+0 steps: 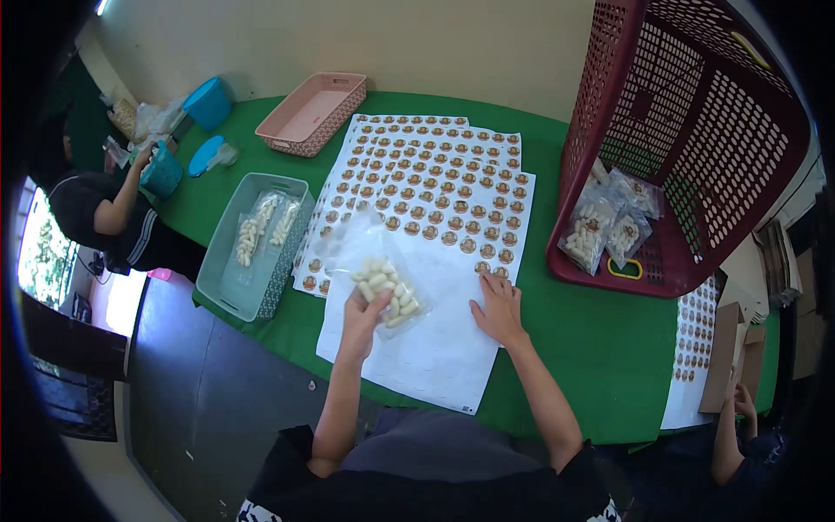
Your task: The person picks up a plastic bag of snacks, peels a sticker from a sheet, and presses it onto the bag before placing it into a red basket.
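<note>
My left hand [364, 322] grips a clear plastic bag [389, 291] of pale, oblong pieces, held over the sticker sheets. On the right, my right hand [500, 309] touches the top sheet of round brown-and-white stickers [435, 191], its fingertips at the lower row of stickers. The lower part of that sheet is bare white backing. What the fingertips of my right hand hold, if anything, is too small to make out. More sticker sheets lie beneath, on a green tablecloth [565, 348].
Left of the sheets, a grey-green basket [252, 300] holds filled bags. Behind stands a pink basket [304, 113]. A maroon crate [644, 157] on its side contains labelled bags [591, 228]. One person [100, 204] handles a blue tub [163, 174]; another person's hands [742, 402] are at right.
</note>
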`<state>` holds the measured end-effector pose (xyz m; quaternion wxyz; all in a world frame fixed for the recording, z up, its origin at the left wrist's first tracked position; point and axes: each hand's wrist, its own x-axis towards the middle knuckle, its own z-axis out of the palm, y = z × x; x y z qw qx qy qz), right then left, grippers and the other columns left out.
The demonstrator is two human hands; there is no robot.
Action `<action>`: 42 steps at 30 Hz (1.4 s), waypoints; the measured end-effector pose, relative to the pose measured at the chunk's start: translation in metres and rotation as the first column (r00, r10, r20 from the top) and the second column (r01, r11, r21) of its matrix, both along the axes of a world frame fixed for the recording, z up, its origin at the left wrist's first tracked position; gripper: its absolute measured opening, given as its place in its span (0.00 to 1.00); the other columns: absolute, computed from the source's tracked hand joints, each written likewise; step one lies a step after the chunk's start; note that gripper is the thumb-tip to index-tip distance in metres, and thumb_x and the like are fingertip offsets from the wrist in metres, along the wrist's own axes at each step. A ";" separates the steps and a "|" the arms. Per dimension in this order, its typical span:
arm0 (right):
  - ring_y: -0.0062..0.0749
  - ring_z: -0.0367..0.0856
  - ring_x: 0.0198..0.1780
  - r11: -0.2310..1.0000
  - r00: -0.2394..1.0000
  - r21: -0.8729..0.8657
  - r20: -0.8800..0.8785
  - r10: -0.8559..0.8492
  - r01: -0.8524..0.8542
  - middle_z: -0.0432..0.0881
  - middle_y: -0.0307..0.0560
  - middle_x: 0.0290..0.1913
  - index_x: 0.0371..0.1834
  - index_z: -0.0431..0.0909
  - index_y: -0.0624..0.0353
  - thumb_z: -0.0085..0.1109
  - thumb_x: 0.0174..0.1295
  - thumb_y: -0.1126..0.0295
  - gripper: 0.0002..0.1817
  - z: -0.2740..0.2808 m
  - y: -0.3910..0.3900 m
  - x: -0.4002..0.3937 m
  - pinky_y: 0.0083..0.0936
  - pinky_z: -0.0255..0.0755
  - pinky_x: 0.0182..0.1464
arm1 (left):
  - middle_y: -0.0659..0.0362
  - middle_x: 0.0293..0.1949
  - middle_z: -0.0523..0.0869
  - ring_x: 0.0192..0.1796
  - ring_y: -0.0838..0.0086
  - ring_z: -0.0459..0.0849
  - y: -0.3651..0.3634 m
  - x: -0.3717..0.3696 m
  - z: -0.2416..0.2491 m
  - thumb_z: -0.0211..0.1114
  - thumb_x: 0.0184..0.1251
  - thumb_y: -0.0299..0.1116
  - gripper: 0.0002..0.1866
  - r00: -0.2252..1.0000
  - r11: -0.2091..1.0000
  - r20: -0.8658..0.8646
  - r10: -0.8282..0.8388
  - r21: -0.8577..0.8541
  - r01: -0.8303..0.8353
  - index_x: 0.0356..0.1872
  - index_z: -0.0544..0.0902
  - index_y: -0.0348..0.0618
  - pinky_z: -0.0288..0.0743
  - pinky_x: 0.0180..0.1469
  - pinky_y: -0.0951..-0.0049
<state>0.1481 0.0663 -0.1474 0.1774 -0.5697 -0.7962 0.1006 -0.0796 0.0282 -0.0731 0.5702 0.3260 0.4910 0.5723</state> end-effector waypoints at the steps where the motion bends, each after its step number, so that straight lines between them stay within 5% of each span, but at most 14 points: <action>1: 0.37 0.60 0.52 1.000 1.000 -0.006 -0.012 0.014 -0.014 0.62 0.47 0.54 0.53 0.61 0.66 0.55 0.45 0.64 0.30 0.000 0.001 0.002 0.34 0.53 0.50 | 0.59 0.39 0.77 0.40 0.78 0.77 0.004 0.001 -0.007 0.57 0.56 0.31 0.18 0.999 0.992 -0.017 -0.048 -0.120 0.046 0.47 0.68 0.37 0.72 0.40 0.78; 5: 0.38 0.60 0.52 1.000 0.998 0.025 -0.062 0.017 -0.015 0.62 0.47 0.54 0.53 0.60 0.67 0.55 0.45 0.64 0.31 0.001 0.005 0.009 0.33 0.53 0.49 | 0.58 0.39 0.77 0.37 0.77 0.78 -0.001 0.004 -0.059 0.58 0.55 0.33 0.19 0.967 0.932 0.105 -0.231 -0.261 0.250 0.47 0.68 0.36 0.73 0.38 0.79; 7: 0.40 0.59 0.54 0.993 0.979 -0.115 -0.200 -0.048 0.025 0.60 0.49 0.55 0.54 0.59 0.68 0.55 0.45 0.64 0.32 0.010 0.007 0.009 0.34 0.52 0.52 | 0.58 0.39 0.77 0.37 0.77 0.78 -0.014 0.014 -0.072 0.58 0.55 0.34 0.20 0.926 0.886 0.162 -0.341 -0.275 0.374 0.47 0.67 0.36 0.74 0.37 0.79; 11: 0.40 0.61 0.53 0.998 0.958 -0.003 -0.279 -0.068 0.070 0.58 0.51 0.56 0.56 0.56 0.68 0.56 0.45 0.71 0.33 0.005 0.015 0.010 0.33 0.58 0.51 | 0.58 0.39 0.77 0.38 0.76 0.78 -0.033 0.025 -0.083 0.58 0.56 0.34 0.20 0.954 0.899 0.069 -0.292 -0.320 0.298 0.48 0.66 0.36 0.74 0.38 0.78; 13: 0.38 0.71 0.47 0.984 0.739 0.077 -0.670 -0.066 0.158 0.65 0.54 0.52 0.50 0.64 0.71 0.57 0.45 0.77 0.26 0.014 0.018 0.008 0.27 0.68 0.45 | 0.57 0.39 0.77 0.38 0.76 0.78 -0.039 0.030 -0.084 0.58 0.56 0.34 0.20 0.959 0.907 0.071 -0.273 -0.312 0.281 0.48 0.66 0.36 0.74 0.38 0.78; 16: 0.32 0.78 0.36 0.958 0.625 0.111 -0.777 -0.083 0.265 0.74 0.53 0.44 0.39 0.72 0.73 0.57 0.45 0.81 0.16 0.027 0.018 0.008 0.18 0.72 0.36 | 0.57 0.40 0.77 0.38 0.77 0.77 -0.050 0.042 -0.081 0.58 0.56 0.34 0.20 0.964 0.911 0.076 -0.255 -0.315 0.266 0.49 0.67 0.38 0.74 0.38 0.78; 17: 0.28 0.79 0.32 0.949 0.468 -0.006 -0.869 -0.161 0.314 0.77 0.53 0.37 0.30 0.76 0.73 0.58 0.46 0.80 0.08 0.033 0.016 0.005 0.17 0.72 0.35 | 0.57 0.40 0.77 0.39 0.77 0.77 -0.054 0.047 -0.081 0.58 0.56 0.34 0.21 0.959 0.904 0.104 -0.262 -0.322 0.282 0.49 0.67 0.38 0.74 0.38 0.78; 21: 0.25 0.78 0.33 0.935 0.285 -0.163 -0.923 -0.257 0.313 0.77 0.51 0.35 0.28 0.76 0.72 0.58 0.45 0.82 0.06 0.063 -0.007 -0.003 0.16 0.72 0.36 | 0.56 0.43 0.75 0.43 0.75 0.75 -0.057 0.061 -0.062 0.58 0.56 0.33 0.23 0.924 0.887 0.135 -0.358 -0.258 0.382 0.51 0.63 0.36 0.71 0.44 0.77; 23: 0.24 0.77 0.32 0.961 0.074 -0.121 -0.987 -0.143 0.247 0.76 0.47 0.30 0.25 0.76 0.70 0.58 0.45 0.83 0.04 0.085 -0.023 -0.009 0.16 0.72 0.35 | 0.55 0.44 0.74 0.44 0.74 0.75 -0.054 0.067 -0.042 0.57 0.57 0.33 0.25 0.912 0.887 0.138 -0.385 -0.217 0.407 0.53 0.61 0.35 0.70 0.46 0.77; 26: 0.24 0.76 0.31 0.962 0.176 -0.052 -0.979 -0.102 0.267 0.75 0.44 0.27 0.26 0.76 0.68 0.59 0.43 0.84 0.06 0.119 -0.051 -0.012 0.16 0.72 0.33 | 0.52 0.48 0.71 0.47 0.73 0.73 -0.045 0.072 0.000 0.54 0.59 0.31 0.26 0.901 0.898 0.099 -0.422 -0.090 0.430 0.55 0.54 0.34 0.68 0.49 0.75; 27: 0.25 0.75 0.30 0.938 0.493 0.217 -0.868 0.058 0.271 0.75 0.45 0.30 0.26 0.77 0.64 0.61 0.39 0.84 0.09 0.118 -0.055 -0.005 0.16 0.70 0.31 | 0.52 0.48 0.70 0.49 0.72 0.72 -0.044 0.074 0.018 0.52 0.59 0.28 0.24 0.895 0.895 0.064 -0.441 -0.045 0.444 0.55 0.53 0.35 0.67 0.49 0.74; 31: 0.26 0.74 0.29 0.908 0.620 0.383 -0.758 0.203 0.171 0.75 0.44 0.32 0.27 0.79 0.61 0.62 0.36 0.85 0.11 0.148 -0.080 -0.005 0.16 0.70 0.30 | 0.50 0.48 0.69 0.52 0.70 0.69 -0.042 0.080 0.055 0.48 0.60 0.23 0.22 0.906 0.897 -0.071 -0.418 0.129 0.424 0.54 0.52 0.35 0.65 0.52 0.72; 42: 0.28 0.75 0.29 0.860 0.692 0.508 -0.638 0.337 0.049 0.73 0.43 0.29 0.24 0.79 0.61 0.62 0.35 0.84 0.10 0.155 -0.090 -0.016 0.18 0.69 0.29 | 0.51 0.49 0.67 0.52 0.73 0.67 -0.050 0.080 0.076 0.43 0.63 0.26 0.17 0.920 0.881 -0.137 -0.368 0.265 0.392 0.52 0.56 0.35 0.60 0.54 0.73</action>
